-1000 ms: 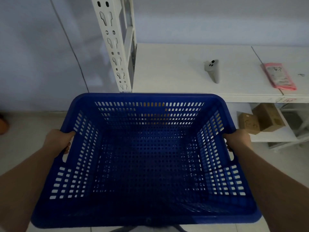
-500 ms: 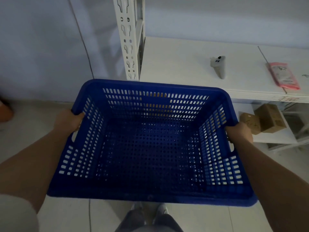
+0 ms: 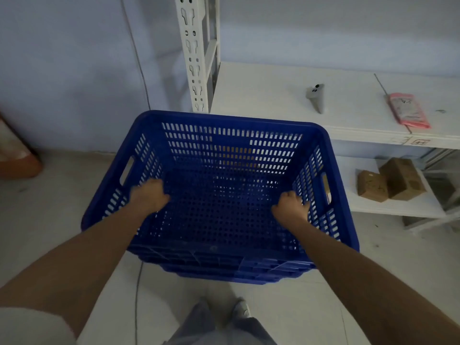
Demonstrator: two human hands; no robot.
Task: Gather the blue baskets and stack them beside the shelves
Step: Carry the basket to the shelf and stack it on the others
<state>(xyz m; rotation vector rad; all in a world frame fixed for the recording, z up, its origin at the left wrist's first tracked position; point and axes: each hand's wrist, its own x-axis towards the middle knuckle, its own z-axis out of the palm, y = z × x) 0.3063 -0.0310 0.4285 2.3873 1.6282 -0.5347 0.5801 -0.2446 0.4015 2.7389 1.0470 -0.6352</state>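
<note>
The blue basket [image 3: 224, 185] now sits nested on a stack of blue baskets [image 3: 234, 268] on the floor [image 3: 49, 220], just left of and in front of the white shelf unit [image 3: 286, 95], below its slotted upright [image 3: 196, 58]. At least 2 more rims show beneath it, so the stacking step for this basket looks nearly done.

Both hands are inside the basket, pressing down. The left hand [image 3: 149, 195] is curled into a loose fist against the left inner wall, blurred by motion; the right hand [image 3: 291, 204] is likewise curled, its knuckles against the right inner wall. Neither grip pinches anything: the fingers are pressed together and empty.

Half a second ago both hands held the basket by its side handles, up in the air in front of the shelf; since then it has been lowered onto the stack and the handles released.

The next move probably calls for seating it fully and level, then withdrawing both hands to fetch any remaining basket.
</note>
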